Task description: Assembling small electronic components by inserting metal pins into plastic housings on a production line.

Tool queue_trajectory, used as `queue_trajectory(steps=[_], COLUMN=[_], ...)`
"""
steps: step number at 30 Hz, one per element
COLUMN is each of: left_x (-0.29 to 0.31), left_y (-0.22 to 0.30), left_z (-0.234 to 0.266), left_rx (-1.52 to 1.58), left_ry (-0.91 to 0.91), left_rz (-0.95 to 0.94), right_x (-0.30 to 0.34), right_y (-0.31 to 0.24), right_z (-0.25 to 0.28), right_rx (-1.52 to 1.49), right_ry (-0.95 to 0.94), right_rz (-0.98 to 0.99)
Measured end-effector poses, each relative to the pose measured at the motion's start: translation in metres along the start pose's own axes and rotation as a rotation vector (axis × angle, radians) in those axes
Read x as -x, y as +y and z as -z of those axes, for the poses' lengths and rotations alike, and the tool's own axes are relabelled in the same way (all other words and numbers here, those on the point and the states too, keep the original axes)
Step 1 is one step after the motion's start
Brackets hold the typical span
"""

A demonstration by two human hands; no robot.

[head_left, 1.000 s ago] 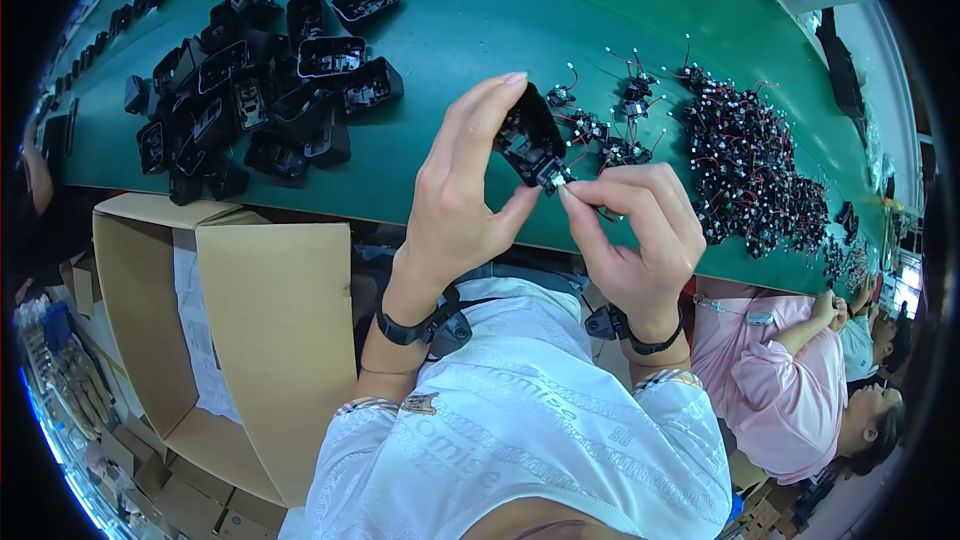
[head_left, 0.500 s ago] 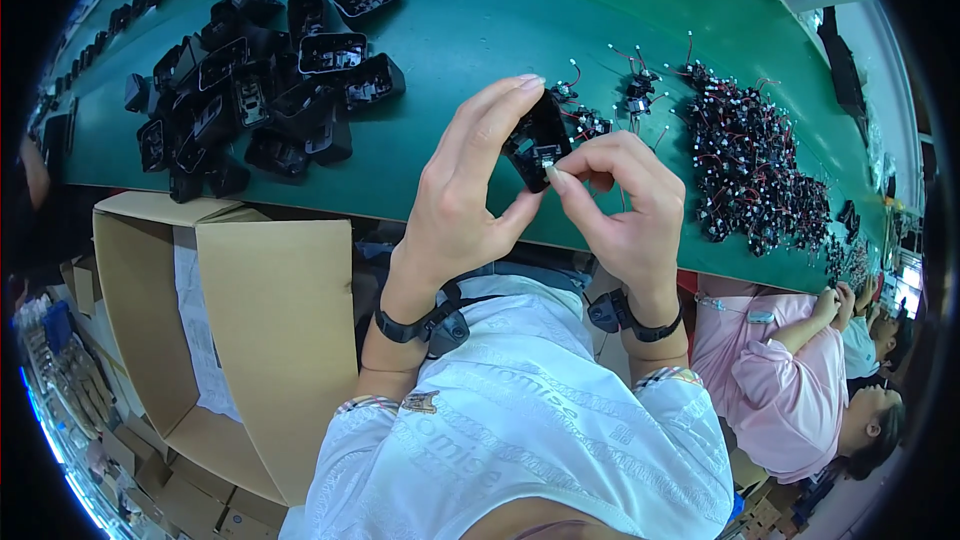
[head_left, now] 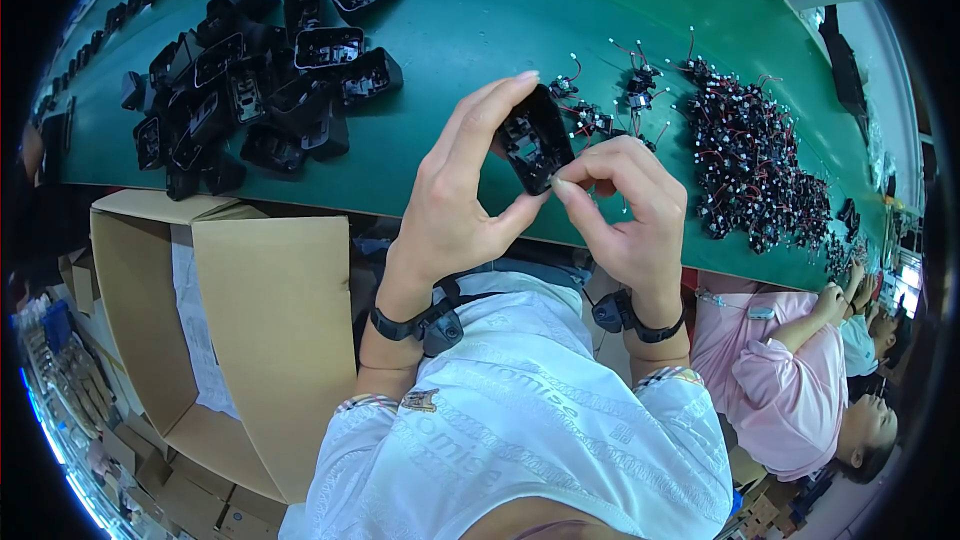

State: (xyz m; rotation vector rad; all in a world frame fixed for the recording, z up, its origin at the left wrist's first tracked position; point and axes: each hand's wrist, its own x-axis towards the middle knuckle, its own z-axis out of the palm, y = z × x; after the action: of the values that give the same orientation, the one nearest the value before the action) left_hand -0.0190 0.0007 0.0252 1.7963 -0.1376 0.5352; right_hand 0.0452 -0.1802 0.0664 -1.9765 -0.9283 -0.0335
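My left hand (head_left: pixel 465 175) grips a black plastic housing (head_left: pixel 535 145) by its two ends, thumb below and fingertips above. The housing is an open, box-like shell, tilted so that its inside with small fitted parts shows. At its lower right rim my right hand (head_left: pixel 630 195) is closed, thumb and forefinger pinched together. What those fingertips hold, if anything, is too small to make out. Just beyond the right hand, several small black parts with red wires and white connectors (head_left: pixel 592 120) lie on the green table (head_left: pixel 480 30).
A heap of black housings (head_left: pixel 250 90) covers the table's left part. At the right lies a large pile of wired parts (head_left: pixel 750 160). An open cardboard box (head_left: pixel 270 330) stands below the table edge at my left. A person in pink (head_left: pixel 780 370) sits at my right.
The housing has turned a little, showing more of its inside. My right fingertips have moved slightly down along its rim, and the small whitish piece at them no longer shows.
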Motion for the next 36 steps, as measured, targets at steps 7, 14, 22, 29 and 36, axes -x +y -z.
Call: queue_trajectory(steps=[7, 14, 22, 29, 36], left_x=[0.001, -0.003, -0.001, 0.0, -0.006], left_y=[0.0, -0.001, -0.003, -0.011, -0.013], left_z=[-0.004, -0.004, -0.008, 0.001, 0.009], left_rx=[-0.063, -0.149, -0.067, 0.343, 0.217], left_ry=[0.003, 0.004, -0.017, -0.046, -0.098], left_rz=[0.056, -0.061, -0.066, 0.067, 0.031], right_x=[0.003, 0.001, -0.001, -0.012, -0.021], right_y=[-0.004, -0.004, 0.007, -0.001, -0.001], right_z=[-0.006, -0.009, -0.007, 0.019, 0.027], right_rx=[0.025, 0.055, 0.134, 0.17, 0.273], right_ry=[0.078, 0.061, 0.019, -0.105, -0.366], right_rz=[-0.086, -0.126, -0.04, 0.12, 0.154])
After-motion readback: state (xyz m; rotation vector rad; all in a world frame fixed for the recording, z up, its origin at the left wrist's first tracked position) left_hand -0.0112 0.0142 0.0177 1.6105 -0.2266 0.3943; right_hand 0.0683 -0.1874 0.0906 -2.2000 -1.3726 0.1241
